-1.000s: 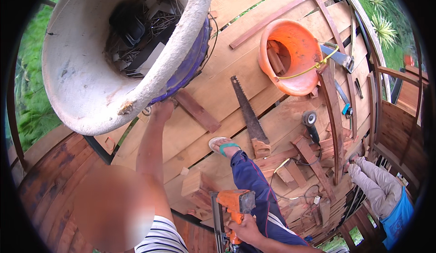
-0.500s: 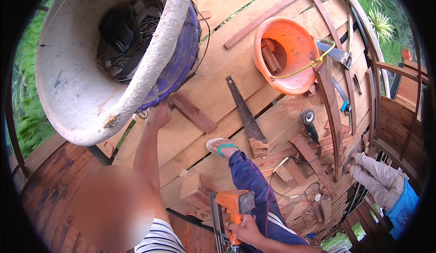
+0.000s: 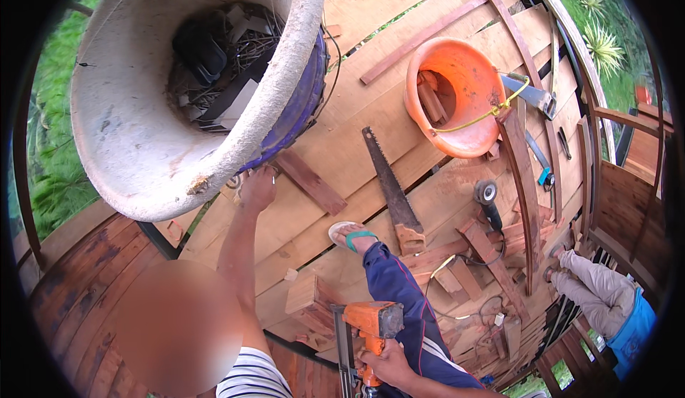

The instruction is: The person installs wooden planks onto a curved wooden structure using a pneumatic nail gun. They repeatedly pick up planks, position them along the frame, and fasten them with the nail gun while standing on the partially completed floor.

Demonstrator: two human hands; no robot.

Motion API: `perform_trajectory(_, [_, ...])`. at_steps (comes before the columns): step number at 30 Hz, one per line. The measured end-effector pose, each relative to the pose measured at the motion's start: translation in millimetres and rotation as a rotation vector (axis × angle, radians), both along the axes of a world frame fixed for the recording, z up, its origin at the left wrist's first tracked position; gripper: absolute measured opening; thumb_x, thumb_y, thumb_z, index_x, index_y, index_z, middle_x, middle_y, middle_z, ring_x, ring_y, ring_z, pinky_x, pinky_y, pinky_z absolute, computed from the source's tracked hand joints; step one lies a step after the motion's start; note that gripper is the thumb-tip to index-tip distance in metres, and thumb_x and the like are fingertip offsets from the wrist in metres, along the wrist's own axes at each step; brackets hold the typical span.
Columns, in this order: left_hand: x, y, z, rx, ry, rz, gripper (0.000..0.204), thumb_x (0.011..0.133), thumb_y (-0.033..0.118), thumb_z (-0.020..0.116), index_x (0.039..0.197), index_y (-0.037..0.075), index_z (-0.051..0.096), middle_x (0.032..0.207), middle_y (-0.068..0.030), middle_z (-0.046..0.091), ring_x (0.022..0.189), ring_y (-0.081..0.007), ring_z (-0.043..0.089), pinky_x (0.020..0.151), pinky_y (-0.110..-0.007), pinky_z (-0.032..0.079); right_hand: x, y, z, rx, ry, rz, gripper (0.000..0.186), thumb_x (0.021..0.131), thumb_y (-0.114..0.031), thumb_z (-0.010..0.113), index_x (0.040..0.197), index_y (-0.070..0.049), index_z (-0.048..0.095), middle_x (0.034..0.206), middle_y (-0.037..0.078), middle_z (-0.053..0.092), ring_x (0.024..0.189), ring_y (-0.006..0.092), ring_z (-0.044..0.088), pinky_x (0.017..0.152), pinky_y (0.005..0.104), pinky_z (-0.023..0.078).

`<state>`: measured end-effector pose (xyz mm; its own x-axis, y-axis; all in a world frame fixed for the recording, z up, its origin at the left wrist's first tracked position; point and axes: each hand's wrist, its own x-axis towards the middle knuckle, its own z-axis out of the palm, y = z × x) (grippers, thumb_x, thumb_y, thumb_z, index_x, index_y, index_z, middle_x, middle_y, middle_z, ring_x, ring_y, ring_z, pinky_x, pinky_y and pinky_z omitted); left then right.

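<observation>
My left hand (image 3: 257, 189) reaches forward over the planks, beside the blue outer side of a large white-rimmed bucket (image 3: 114, 137). Its fingers are closed, with a small white tip showing at them; I cannot make out what it is. A rounded metallic thing (image 3: 233, 182) shows partly next to that hand, under the bucket's rim. Near the lower edge, my right hand (image 3: 389, 362) is wrapped round the handle of an orange nail gun (image 3: 371, 319), held upright beside my leg. A short reddish board (image 3: 311, 182) lies just right of my left hand.
A handsaw (image 3: 389, 187) lies mid-floor near my sandalled foot (image 3: 354, 236). Beyond it stands an orange bucket (image 3: 457, 105) with wood offcuts. An angle grinder (image 3: 488, 202), cords and scrap wood lie to the right. Another person's legs (image 3: 592, 284) are at far right. Gaps run between the planks.
My left hand has shifted slightly; the small white tip now shows at its fingers. The whole scene sits a little further right in view. My right hand keeps the nail gun.
</observation>
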<state>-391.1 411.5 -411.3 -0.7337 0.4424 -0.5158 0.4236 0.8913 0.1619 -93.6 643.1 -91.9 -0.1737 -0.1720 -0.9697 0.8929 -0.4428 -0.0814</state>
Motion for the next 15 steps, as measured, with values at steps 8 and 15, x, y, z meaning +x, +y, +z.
perform_trajectory(8, [1, -7, -11, 0.069, 0.008, 0.089, 0.022, 0.082, 0.007, 0.059, 0.103, 0.009, 0.064, 0.112, -0.0142, 0.065, 0.109, -0.0300, 0.061, 0.106, -0.054, 0.034, -6, 4, 3, 0.032, 0.004, 0.079, 0.030, 0.084, -0.003, 0.063, 0.112, 0.003, 0.055, 0.075, 0.008, 0.066, 0.064, 0.0132, 0.064, 0.060, 0.0272, 0.053])
perform_trajectory(15, [-19, 5, -1, 0.144, -0.026, 0.029, 0.017, 0.077, 0.006, 0.066, 0.094, 0.008, 0.066, 0.109, -0.0163, 0.063, 0.108, -0.0345, 0.059, 0.094, -0.046, 0.044, -4, 3, 4, 0.060, 0.011, 0.024, 0.030, 0.084, -0.003, 0.063, 0.112, 0.003, 0.055, 0.074, 0.008, 0.066, 0.063, 0.0129, 0.064, 0.059, 0.0271, 0.053])
